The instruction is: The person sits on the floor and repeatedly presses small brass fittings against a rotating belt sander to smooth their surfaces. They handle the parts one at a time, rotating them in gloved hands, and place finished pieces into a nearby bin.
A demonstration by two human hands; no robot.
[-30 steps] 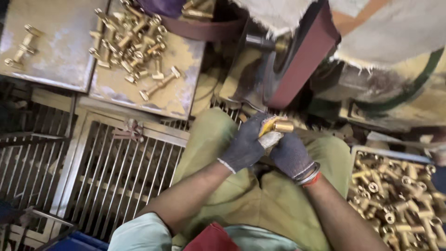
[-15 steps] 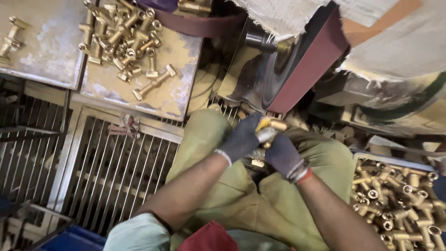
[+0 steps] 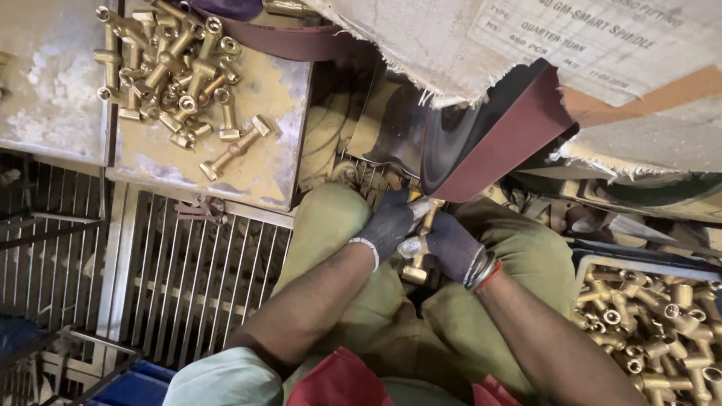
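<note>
Both hands wear dark gloves and grip one brass fitting (image 3: 418, 248) between them, over my lap. My left hand (image 3: 389, 222) holds its upper end, my right hand (image 3: 450, 246) its lower side. The fitting's top end touches the lower edge of a dark red sanding belt (image 3: 502, 143) that runs over a wheel just above the hands. The fitting's lower end sticks out below the fingers.
A dusty tray (image 3: 271, 143) at the upper left carries a pile of brass fittings (image 3: 169, 71). A bin (image 3: 602, 263) at the lower right holds several more brass parts (image 3: 654, 319). A metal grate (image 3: 195, 278) covers the floor at left. Torn cardboard (image 3: 481, 45) hangs above the belt.
Both hands have lifted the fitting up and pushed it forward until its end meets the belt. The view has shifted, so the tray now sits nearer the upper left.
</note>
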